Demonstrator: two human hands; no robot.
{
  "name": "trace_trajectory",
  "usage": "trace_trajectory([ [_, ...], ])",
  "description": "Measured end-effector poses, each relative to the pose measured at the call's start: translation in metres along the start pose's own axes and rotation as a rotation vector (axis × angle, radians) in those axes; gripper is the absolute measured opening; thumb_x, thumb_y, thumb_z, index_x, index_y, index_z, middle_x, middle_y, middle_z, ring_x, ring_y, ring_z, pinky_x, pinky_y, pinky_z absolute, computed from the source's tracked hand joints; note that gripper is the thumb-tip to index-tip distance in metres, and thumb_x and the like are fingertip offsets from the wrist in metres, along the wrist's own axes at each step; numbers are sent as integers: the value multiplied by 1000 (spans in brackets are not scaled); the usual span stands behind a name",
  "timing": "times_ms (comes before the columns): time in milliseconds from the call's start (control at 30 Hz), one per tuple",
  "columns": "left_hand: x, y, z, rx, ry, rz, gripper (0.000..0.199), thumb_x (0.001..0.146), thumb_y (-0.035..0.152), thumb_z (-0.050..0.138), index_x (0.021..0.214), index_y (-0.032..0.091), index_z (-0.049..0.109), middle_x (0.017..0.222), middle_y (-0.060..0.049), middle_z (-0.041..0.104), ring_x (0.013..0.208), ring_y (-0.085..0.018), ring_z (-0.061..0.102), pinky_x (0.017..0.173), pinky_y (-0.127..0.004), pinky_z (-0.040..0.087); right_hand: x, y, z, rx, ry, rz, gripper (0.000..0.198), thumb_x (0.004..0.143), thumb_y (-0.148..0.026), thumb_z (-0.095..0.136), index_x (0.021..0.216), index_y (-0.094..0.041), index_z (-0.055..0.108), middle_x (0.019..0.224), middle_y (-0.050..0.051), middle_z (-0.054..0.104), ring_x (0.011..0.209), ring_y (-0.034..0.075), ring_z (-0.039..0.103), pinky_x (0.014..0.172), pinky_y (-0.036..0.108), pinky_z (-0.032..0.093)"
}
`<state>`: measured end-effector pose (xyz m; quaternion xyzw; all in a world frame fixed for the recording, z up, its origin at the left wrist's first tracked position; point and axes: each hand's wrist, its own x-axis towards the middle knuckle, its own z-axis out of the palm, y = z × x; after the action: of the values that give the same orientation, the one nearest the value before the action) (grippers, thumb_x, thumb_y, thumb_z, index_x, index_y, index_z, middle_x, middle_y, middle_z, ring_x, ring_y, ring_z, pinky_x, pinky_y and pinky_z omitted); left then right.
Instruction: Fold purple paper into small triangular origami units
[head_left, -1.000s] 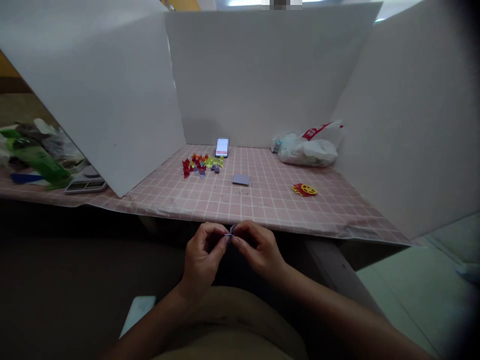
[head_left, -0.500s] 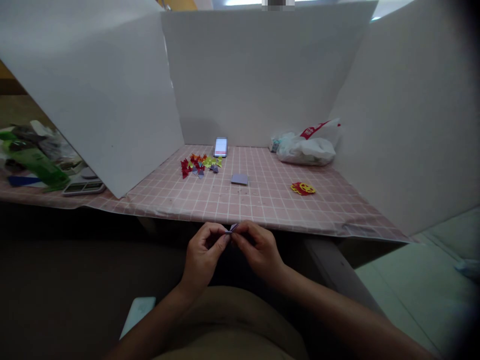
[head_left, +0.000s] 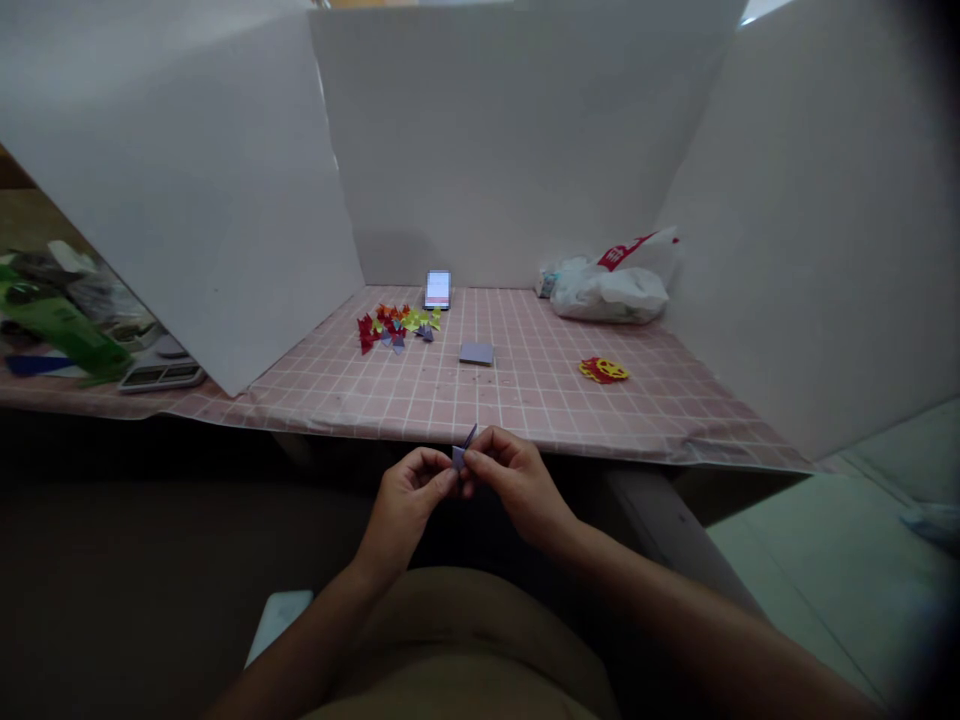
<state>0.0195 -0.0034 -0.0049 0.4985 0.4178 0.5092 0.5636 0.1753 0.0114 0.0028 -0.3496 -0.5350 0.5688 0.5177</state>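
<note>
1. between the fingertips of the left hand (head_left: 405, 500) and the right hand (head_left: 521, 490), a small folded purple paper (head_left: 458, 457) is held, one thin point of it rising just beyond the right fingers.
2. the left fingers are pinched on the paper's near left side, thumb against bent forefinger; the right fingers grip it from the right, thumb laid toward the left one.
3. just past the fingers runs the near edge of the table (head_left: 540, 405), covered in a pink checked cloth; both hands are on the wearer's side of it.
4. straight beyond the fingers lies a flat purple stack (head_left: 476, 354).
5. farther off and left of the fingers, folded paper pieces (head_left: 366, 336) in red, orange, yellow and purple are bunched together, with a lit phone (head_left: 437, 289) propped behind them.
6. right of the fingers, out on the cloth, sit red and yellow cut-outs (head_left: 611, 370), and behind those a white plastic bag (head_left: 619, 297) with red print.
7. far left of the fingers are a scale (head_left: 161, 375) and a green bottle (head_left: 64, 325).
</note>
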Motion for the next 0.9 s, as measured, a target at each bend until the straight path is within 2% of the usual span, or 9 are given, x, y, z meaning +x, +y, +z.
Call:
trace_trajectory([
  [133,-1,6,-1,125,81,87,17,79,31,72,87,16,69,84,-2,71,80,-17,65,77,-27,49,0,3,-3,-265,-3,-129,16,86,-26,63,73,-19,57,63,-3,60,58,11,57,59,25,45],
  [333,-3,7,-1,199,120,143,14,82,30,68,79,17,69,71,1,65,68,-14,58,68,-25,46,-5,5,-1,-623,-7,-373,14,88,-18,58,75,-20,57,68,0,60,62,13,54,60,26,42],
  [500,-3,4,-2,198,125,175,12,82,27,69,77,17,69,71,1,63,68,-13,55,67,-24,44,-6,7,-1,-687,-17,-432,13,90,-17,56,78,-20,56,71,0,59,63,13,54,60,25,42],
  [900,-2,0,-4,184,118,142,10,82,27,70,82,17,69,77,0,66,74,-14,57,71,-24,45,-8,10,-2,-752,-16,-513,12,91,-14,54,80,-19,57,73,2,59,65,14,56,61,25,43],
])
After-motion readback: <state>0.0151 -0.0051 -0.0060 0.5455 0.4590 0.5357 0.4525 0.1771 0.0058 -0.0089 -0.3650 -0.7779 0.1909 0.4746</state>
